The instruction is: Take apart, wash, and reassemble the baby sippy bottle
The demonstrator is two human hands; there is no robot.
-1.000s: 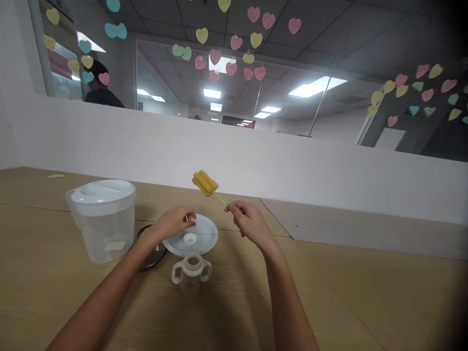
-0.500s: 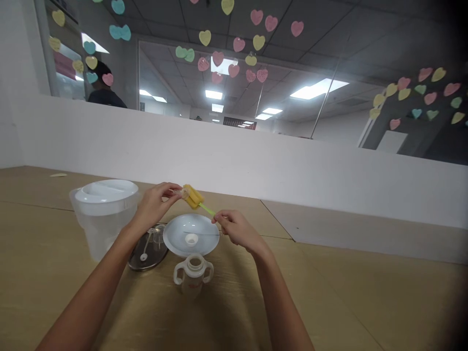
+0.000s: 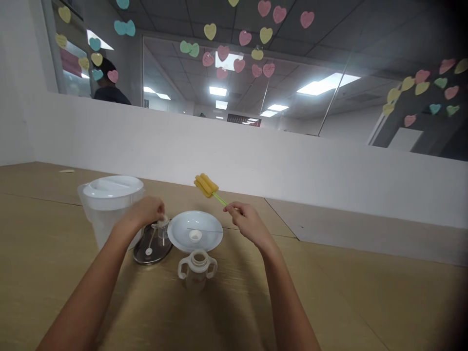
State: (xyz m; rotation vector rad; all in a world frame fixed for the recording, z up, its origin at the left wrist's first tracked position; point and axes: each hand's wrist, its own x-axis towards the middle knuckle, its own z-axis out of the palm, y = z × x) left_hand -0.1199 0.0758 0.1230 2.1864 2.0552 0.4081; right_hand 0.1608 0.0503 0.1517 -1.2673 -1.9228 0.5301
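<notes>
My right hand [image 3: 245, 222] is closed around the light green handle of a sponge bottle brush [image 3: 206, 185]. The yellow sponge head is raised up and to the left, beyond a white bowl [image 3: 175, 234]. My left hand [image 3: 151, 209] is lowered over a dark oval tray [image 3: 146, 260]. A small clear plastic piece [image 3: 164, 221] shows under its pinched fingertips, right above a clear cup [image 3: 163, 233] on the tray. Beside the cup lies a straw with a white round end [image 3: 148, 251]. Nearest me stands a lidless two-handled baby bottle [image 3: 198, 273].
Left of the tray stands a translucent pitcher [image 3: 113, 204] with a white lid. A small white cap [image 3: 195, 236] and a thin rod lie in the bowl. Behind the table is a white wall [image 3: 219, 151] with a window above; a person [image 3: 109, 87] is beyond the glass.
My left hand has moved away from the sponge, down and left to the tray, with the small clear piece. The brush stays in my right hand, its sponge free. The view has shifted slightly.
</notes>
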